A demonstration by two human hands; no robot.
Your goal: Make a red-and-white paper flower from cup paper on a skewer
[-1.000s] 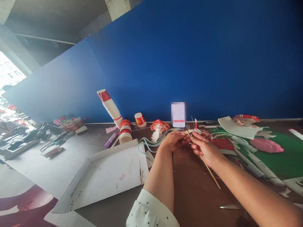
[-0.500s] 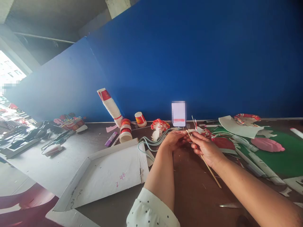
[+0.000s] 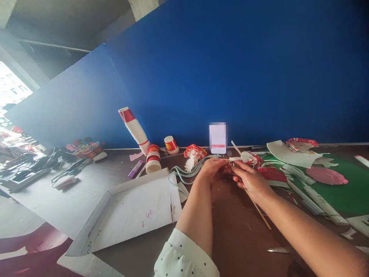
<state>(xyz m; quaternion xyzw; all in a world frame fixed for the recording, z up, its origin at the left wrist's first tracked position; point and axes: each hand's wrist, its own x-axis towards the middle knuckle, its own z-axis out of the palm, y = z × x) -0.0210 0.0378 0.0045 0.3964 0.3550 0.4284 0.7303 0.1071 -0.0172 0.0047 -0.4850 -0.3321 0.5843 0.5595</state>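
Note:
My left hand (image 3: pixel 212 169) and my right hand (image 3: pixel 250 181) meet over the brown table (image 3: pixel 230 238). The right hand's fingers are closed on a thin wooden stick (image 3: pixel 258 211) that runs down toward me. At the stick's far end sits a small red and white paper piece (image 3: pixel 248 157) with thin strips poking up. The left hand's fingers are pinched at that same end of the stick.
A flat white cardboard tray (image 3: pixel 129 211) lies to the left. Behind it are a leaning stack of red and white paper cups (image 3: pixel 135 130), more cups (image 3: pixel 152 158), a purple glue stick (image 3: pixel 135 169) and pale cords (image 3: pixel 184 173). Green sheet (image 3: pixel 343 192), pink cutout (image 3: pixel 325 176) and rolled papers at right.
The paper piece at the stick's tip has turned, its strips now leaning left. Both hands stay in about the same place.

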